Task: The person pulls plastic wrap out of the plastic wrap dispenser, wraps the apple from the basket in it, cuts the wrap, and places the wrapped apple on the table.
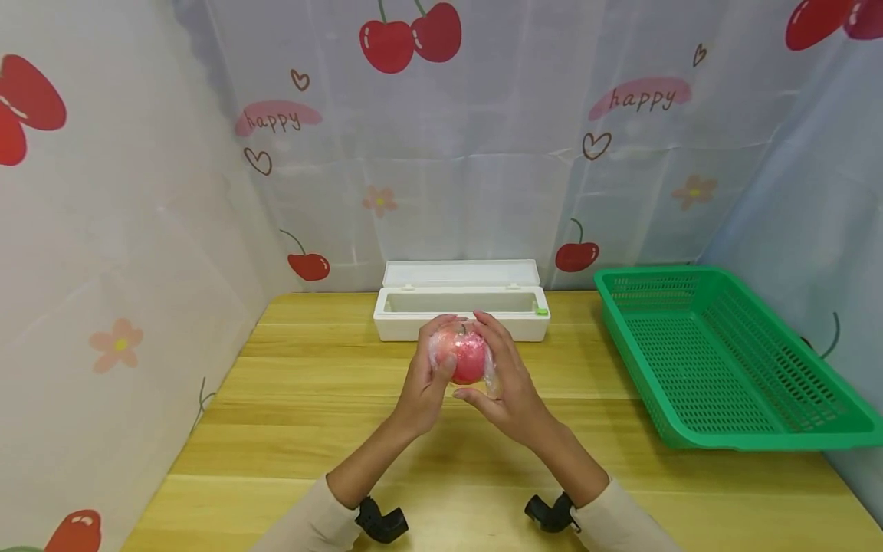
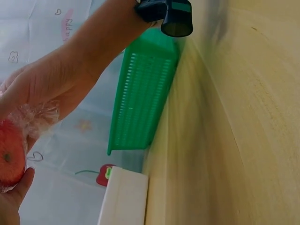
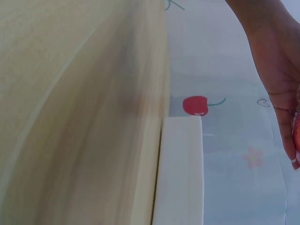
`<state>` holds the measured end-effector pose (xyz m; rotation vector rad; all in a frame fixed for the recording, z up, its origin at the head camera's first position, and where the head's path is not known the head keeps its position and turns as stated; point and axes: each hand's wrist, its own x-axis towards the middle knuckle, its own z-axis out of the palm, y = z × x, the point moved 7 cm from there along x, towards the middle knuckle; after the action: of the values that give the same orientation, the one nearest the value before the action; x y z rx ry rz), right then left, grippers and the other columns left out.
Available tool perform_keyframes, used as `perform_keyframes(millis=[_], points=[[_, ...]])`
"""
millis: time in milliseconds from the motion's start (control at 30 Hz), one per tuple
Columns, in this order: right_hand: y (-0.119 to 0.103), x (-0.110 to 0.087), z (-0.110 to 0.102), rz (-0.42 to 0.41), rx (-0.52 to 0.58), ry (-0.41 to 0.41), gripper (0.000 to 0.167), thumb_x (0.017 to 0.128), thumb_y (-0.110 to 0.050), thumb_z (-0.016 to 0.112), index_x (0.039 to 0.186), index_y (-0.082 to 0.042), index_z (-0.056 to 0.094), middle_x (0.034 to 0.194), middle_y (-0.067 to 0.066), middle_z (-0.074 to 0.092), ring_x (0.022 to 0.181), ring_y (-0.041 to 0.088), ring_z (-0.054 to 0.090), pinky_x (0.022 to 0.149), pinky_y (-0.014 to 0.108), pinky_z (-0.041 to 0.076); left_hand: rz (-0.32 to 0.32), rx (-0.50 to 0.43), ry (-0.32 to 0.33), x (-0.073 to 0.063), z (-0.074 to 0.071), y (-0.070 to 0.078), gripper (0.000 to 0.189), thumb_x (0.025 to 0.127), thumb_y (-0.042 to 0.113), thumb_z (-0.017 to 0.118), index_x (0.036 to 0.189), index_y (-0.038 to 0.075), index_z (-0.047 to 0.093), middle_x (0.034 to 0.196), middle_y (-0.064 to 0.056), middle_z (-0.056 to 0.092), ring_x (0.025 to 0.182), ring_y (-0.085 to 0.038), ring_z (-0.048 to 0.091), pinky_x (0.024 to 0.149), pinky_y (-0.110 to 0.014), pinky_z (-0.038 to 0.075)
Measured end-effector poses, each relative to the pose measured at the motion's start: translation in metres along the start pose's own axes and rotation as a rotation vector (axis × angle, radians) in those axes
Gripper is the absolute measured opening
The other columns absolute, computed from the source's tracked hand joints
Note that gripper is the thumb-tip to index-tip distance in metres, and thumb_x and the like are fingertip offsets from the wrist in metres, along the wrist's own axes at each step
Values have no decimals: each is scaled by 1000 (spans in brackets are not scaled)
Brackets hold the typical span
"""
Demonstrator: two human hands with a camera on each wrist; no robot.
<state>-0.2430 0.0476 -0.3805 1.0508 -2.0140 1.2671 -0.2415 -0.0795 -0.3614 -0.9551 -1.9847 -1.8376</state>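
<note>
A red apple (image 1: 471, 362) in clear plastic wrap (image 2: 40, 119) is held up between both hands, stem side upward in the head view. My left hand (image 1: 421, 387) grips its left side, the thumb lying across the front. On the right side my right hand (image 1: 516, 391) curls its fingers over the apple, its thumb lower down beside loose film. The left wrist view shows the wrap bunched under the right palm, with the apple (image 2: 10, 154) cut off by the frame edge. In the right wrist view only a sliver of the apple (image 3: 296, 133) shows.
Behind the hands, a white lidded box (image 1: 396, 330) stands with its lid (image 1: 462, 273) up and a green slider (image 1: 541, 311) on its rim. To the right is a green perforated basket (image 1: 635, 383) on the wooden table (image 1: 290, 429). Printed curtains (image 1: 469, 192) surround the table.
</note>
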Motion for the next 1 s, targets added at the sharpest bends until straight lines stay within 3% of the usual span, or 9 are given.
perform_keyframes(millis=[100, 300, 400, 633, 900, 1000], points=[[0, 0, 2, 6, 16, -26, 75, 95, -37, 67, 150, 1, 33, 155, 22, 34, 140, 34, 40, 112, 30, 42, 33, -5, -10, 1, 1, 5, 54, 108, 25, 49, 146, -9, 30, 145, -25, 42, 123, -25, 52, 93, -32, 57], [-1, -1, 4, 39, 40, -43, 67, 97, -27, 65, 149, -1, 32, 154, 18, 34, 138, 32, 40, 112, 29, 42, 95, 18, 0, -4, 2, -20, 48, 106, 15, 50, 146, -5, 32, 153, -21, 37, 132, -30, 47, 97, -35, 55], [-1, -1, 6, 47, 54, -47, 65, 99, -31, 62, 148, -1, 31, 154, 18, 32, 138, 32, 39, 111, 28, 43, 101, 37, 8, -6, 3, -30, 45, 107, 16, 49, 146, 2, 34, 152, -18, 38, 133, -30, 46, 98, -35, 55], [-1, -3, 9, 31, 10, -44, 65, 103, -45, 50, 146, -1, 30, 152, 19, 30, 139, 32, 35, 112, 27, 41, 142, 63, 22, -8, 4, -31, 45, 109, 33, 46, 143, 7, 36, 147, -14, 40, 131, -30, 47, 98, -36, 55], [4, -4, 11, 59, -19, -64, 64, 103, -49, 46, 146, -4, 32, 151, 17, 32, 138, 31, 37, 111, 30, 44, 82, 89, 40, -11, 6, -38, 42, 108, 20, 48, 143, 3, 32, 146, -15, 41, 128, -27, 47, 97, -30, 55], [4, -4, 9, 71, -8, -67, 75, 99, -51, 55, 152, -5, 27, 155, 15, 30, 141, 31, 36, 111, 35, 44, 36, 61, 60, -8, 3, -35, 41, 107, 15, 49, 142, 0, 35, 144, -18, 44, 126, -27, 50, 96, -31, 56]])
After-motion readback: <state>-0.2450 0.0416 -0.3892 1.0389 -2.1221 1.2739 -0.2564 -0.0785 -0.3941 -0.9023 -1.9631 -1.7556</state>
